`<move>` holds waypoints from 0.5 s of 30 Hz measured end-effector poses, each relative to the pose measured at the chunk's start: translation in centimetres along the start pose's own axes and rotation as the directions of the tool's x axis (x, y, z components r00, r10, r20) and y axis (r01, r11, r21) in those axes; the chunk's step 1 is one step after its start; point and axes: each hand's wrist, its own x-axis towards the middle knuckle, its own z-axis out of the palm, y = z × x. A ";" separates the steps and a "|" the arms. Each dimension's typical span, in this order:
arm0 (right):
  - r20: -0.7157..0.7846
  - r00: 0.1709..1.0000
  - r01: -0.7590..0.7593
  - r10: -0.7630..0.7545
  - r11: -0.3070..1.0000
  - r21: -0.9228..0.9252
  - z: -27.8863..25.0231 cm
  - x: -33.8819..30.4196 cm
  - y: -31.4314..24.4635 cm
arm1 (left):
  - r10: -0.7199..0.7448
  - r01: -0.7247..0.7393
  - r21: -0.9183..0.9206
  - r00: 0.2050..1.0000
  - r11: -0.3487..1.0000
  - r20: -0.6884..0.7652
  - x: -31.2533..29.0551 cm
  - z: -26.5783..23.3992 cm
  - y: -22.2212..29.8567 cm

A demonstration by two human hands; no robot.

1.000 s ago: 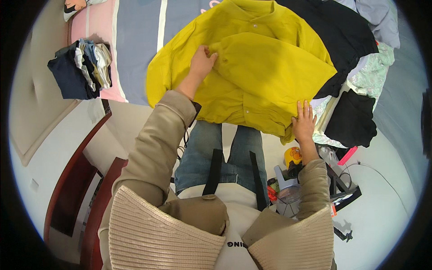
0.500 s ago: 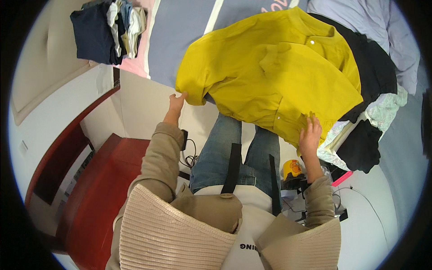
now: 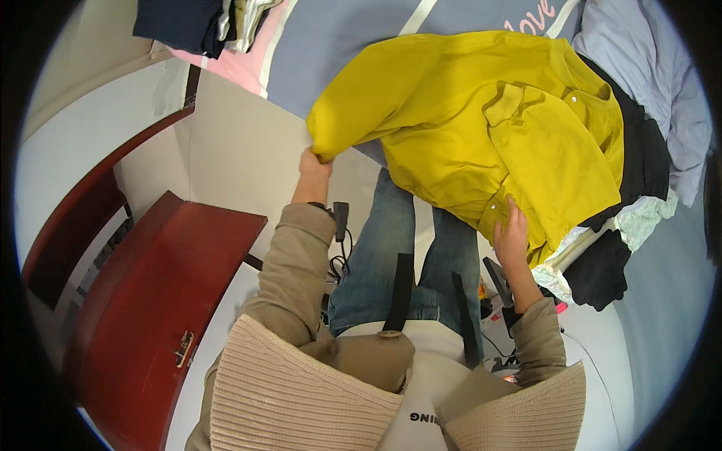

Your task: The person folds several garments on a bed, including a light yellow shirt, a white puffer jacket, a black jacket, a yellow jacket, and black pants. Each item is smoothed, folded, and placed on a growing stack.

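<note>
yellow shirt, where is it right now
In the head view the yellow shirt lies spread on the bed, upper right of centre, pinched at its left end by the left hand and touched below by the right hand.

Red cabinet [image 3: 162, 301] left; black garment [image 3: 598, 274] right.

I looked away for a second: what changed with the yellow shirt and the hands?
The left hand left the shirt's top, slid to its left edge and now pinches a corner there. The right hand stayed at the lower hem. The shirt still lies on the bed.
</note>
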 end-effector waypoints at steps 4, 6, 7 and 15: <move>0.011 0.998 -0.064 0.063 0.989 0.131 -0.2 1.0 -1.3 | 0.530 -0.535 0.094 0.845 0.840 0.072 -7.2 3.0 7.7; 0.020 0.996 -0.090 0.088 0.978 0.191 -0.6 1.4 -1.9 | 0.703 -0.743 0.143 0.666 0.653 0.249 -13.6 5.5 10.3; 0.018 0.995 -0.101 0.099 0.969 0.227 -0.7 1.5 -2.1 | 0.732 -0.796 0.118 0.596 0.594 0.331 -17.0 6.9 11.1; 0.031 0.963 -0.257 0.269 0.870 0.422 -1.4 0.0 1.6 | -0.206 -0.955 -0.272 -0.244 -0.118 0.947 -37.0 11.8 0.2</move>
